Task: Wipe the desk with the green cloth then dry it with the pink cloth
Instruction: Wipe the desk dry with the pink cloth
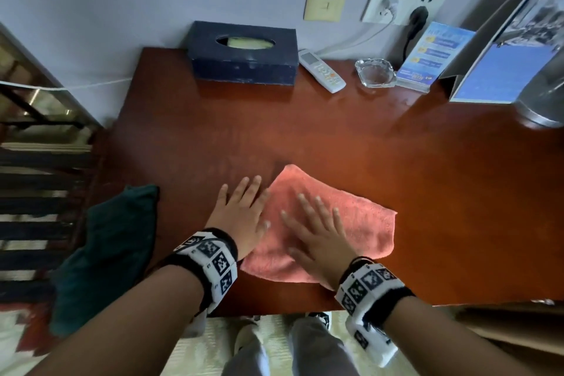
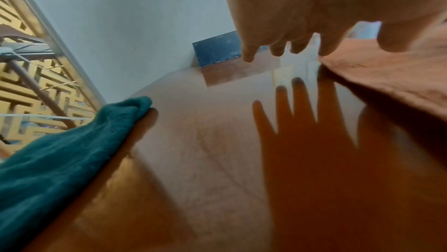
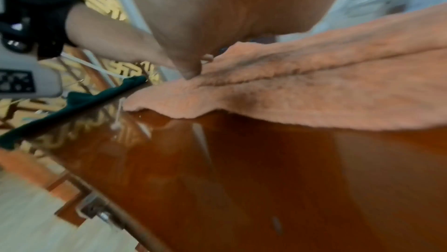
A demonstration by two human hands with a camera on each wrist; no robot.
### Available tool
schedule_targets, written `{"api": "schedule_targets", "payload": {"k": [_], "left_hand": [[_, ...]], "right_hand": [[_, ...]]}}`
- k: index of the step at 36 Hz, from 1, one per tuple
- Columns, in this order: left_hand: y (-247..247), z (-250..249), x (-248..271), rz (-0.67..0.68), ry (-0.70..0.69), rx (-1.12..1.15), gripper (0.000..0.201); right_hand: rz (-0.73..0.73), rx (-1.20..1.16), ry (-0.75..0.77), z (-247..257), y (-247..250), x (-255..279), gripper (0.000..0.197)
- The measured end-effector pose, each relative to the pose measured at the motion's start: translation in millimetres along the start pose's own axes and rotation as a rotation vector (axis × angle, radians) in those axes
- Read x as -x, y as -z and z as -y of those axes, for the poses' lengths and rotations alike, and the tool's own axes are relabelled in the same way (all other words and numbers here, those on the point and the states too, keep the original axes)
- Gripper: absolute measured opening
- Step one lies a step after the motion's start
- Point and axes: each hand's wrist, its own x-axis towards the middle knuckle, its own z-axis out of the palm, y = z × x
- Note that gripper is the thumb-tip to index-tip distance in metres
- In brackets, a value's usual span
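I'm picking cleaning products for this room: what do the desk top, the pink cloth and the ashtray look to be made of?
Desk: probably wood or wood veneer under a glossy reddish-brown varnish; it mirrors the left hand.
Pink cloth: soft, fuzzy pile, likely microfibre or terry.
Ashtray: clear, faceted, apparently glass, though clear plastic can't be ruled out.

Pink cloth (image 1: 351, 223) lies flat mid-desk (image 1: 427, 192); dark green cloth (image 1: 113, 247) drapes over its left edge.
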Motion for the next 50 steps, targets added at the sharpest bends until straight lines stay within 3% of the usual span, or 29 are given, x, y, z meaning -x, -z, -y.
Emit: {"api": "schedule_targets", "payload": {"k": [2,4,10,14,20,30,32,37,40,42,46,50], "left_hand": [[2,8,-1,-0.033,0.044,0.026,0.062],[3,15,-2,-0.036,0.08,0.045,0.063],[-4,36,-3,0.001,0.229,0.129,0.069],[-12,42,-5,0.046,0.242,0.215,0.072],[-16,43,-6,0.036,0.244,0.269,0.079],[-14,39,-8,0.066,0.289,0.383,0.087],[-15,40,-8,0.104,0.271,0.336,0.083],[-11,40,-9,0.191,0.254,0.278,0.074],[-11,40,-9,0.196,0.256,0.266,0.075],[-12,39,-10,0.183,0.261,0.234,0.074],[-12,38,-11,0.187,0.284,0.177,0.072],[-10,39,-10,0.168,0.283,0.177,0.073]], "right_hand": [[0.055,0.074,0.097,4,-4,-20,0.065],[0.095,0.096,0.086,7,-4,-40,0.068],[0.056,-0.027,-0.14,-11,21,-93,0.066],[0.027,-0.034,-0.24,-6,27,-109,0.067],[0.093,0.142,0.069,25,19,-112,0.066],[0.107,0.31,0.291,46,58,-205,0.058],[0.104,0.255,0.248,36,67,-220,0.056],[0.041,0.052,-0.087,-8,88,-232,0.057],[0.059,0.054,-0.142,1,88,-233,0.06],[0.105,0.088,-0.064,25,84,-237,0.06],[0.184,0.198,0.26,82,68,-238,0.06],[0.17,0.239,0.379,81,67,-238,0.056]]}}
